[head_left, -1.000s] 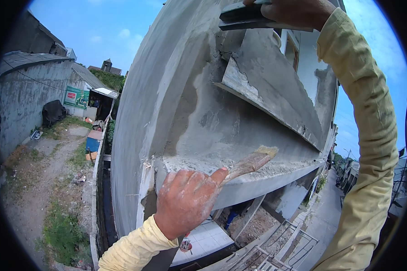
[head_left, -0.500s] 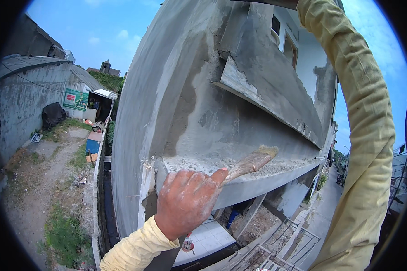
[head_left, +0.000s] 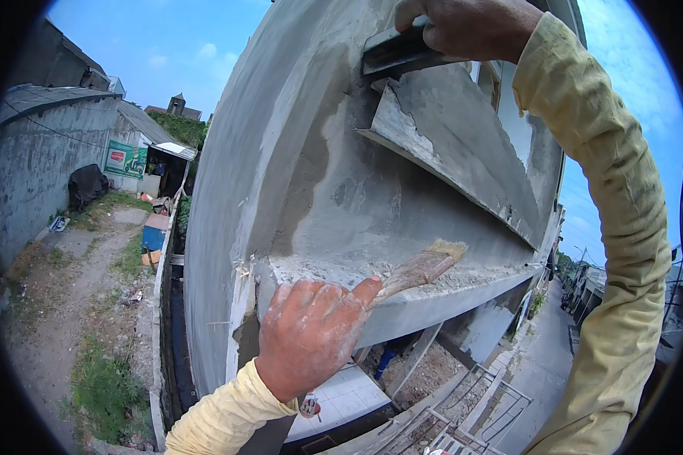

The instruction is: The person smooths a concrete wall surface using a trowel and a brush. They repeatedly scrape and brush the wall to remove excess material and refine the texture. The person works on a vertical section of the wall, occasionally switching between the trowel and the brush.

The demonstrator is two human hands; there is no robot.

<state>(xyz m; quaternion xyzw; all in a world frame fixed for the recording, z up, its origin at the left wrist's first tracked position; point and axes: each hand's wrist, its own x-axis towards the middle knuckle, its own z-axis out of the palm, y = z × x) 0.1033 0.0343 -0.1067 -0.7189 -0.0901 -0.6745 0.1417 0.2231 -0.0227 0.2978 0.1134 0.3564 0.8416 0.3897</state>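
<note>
- Outdoors in daylight, alongside a tall grey plastered wall (head_left: 228, 174).
- Down to the left, a dirt lot (head_left: 91, 258); down to the right, a paved street (head_left: 539, 349).
- Beside the wall, a slanted grey slab (head_left: 455, 144) with a patchy, partly coated face.
- Below the slab, a ledge (head_left: 432, 307) with a rough, crumbly top.
- At the slab's upper end, a dark straight-edged tool (head_left: 398, 59), gripped from above by the closed fingers of the right hand (head_left: 463, 30); contact with the wall hard to tell.
- In front of the ledge, a worn brush (head_left: 421, 273), gripped in the closed fingers of the left hand (head_left: 307, 334), bristles pointing right and slightly up.
</note>
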